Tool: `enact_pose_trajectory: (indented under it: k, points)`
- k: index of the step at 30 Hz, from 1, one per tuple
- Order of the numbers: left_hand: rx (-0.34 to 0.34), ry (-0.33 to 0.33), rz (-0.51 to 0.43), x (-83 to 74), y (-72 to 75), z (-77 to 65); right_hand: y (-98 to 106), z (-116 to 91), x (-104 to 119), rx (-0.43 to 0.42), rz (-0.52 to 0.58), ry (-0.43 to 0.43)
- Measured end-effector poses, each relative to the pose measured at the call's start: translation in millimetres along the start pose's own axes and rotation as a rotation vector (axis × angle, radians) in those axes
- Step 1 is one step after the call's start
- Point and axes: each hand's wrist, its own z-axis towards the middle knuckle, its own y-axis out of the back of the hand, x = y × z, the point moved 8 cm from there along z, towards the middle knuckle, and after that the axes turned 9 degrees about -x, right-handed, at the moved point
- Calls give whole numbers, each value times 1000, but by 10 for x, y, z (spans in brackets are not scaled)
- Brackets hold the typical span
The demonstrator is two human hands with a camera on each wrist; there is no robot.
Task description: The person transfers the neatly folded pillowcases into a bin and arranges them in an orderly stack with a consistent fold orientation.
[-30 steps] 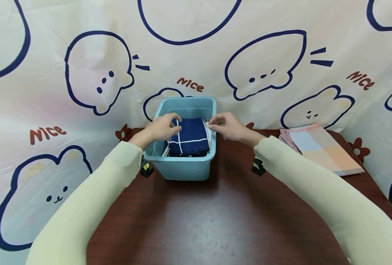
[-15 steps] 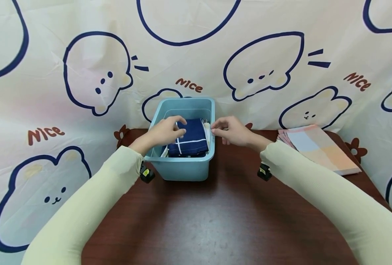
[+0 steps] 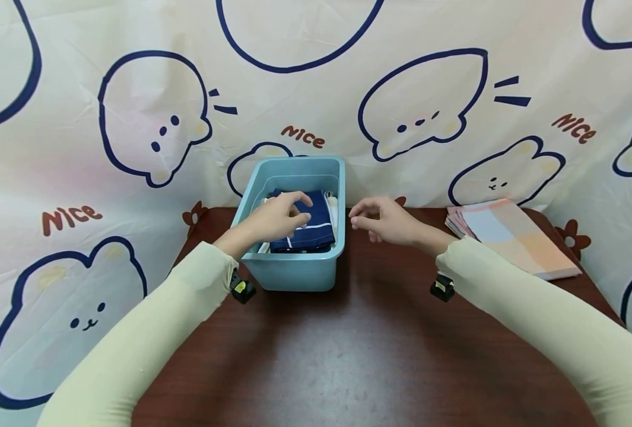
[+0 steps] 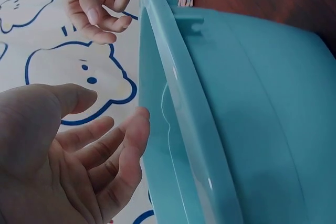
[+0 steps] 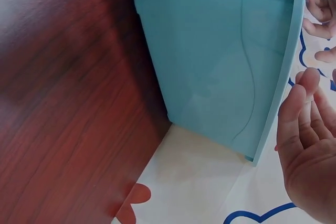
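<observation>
A blue plastic bin [image 3: 294,273] stands on the table against the patterned backdrop. Inside lies a folded navy cloth [image 3: 316,234] with white lines, and a whitish fringed cloth [image 3: 333,210] shows along its right side. My left hand [image 3: 278,218] hovers over the bin, fingers loosely bent and holding nothing; it hides part of the navy cloth. Just outside the bin's right rim, my right hand [image 3: 385,220] hangs in the air, also with nothing in its relaxed fingers. Both palms face each other, and the left wrist view shows the bin's rim [image 4: 184,98] beside the left fingers.
A folded pastel checked cloth [image 3: 518,237] in orange, pink and pale blue lies at the table's right end. The dark reddish wooden table [image 3: 337,350] stretches in front of the bin. A cream sheet [image 3: 337,107] with blue cartoon outlines hangs behind.
My right hand has moved right, from over the bin's right edge to outside it. My left hand has shifted slightly right and toward me over the navy cloth. The bin stays put.
</observation>
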Motion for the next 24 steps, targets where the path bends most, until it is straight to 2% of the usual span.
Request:
enact_pose_trajectory:
  k: [15,24]
  points:
    - [34,-43,-66,-190,-156,-78,152,-214,-164,15,-53,-22]
    - [29,-49,-150,-281,-265,-87,374,-410,-302,2,-81,-50]
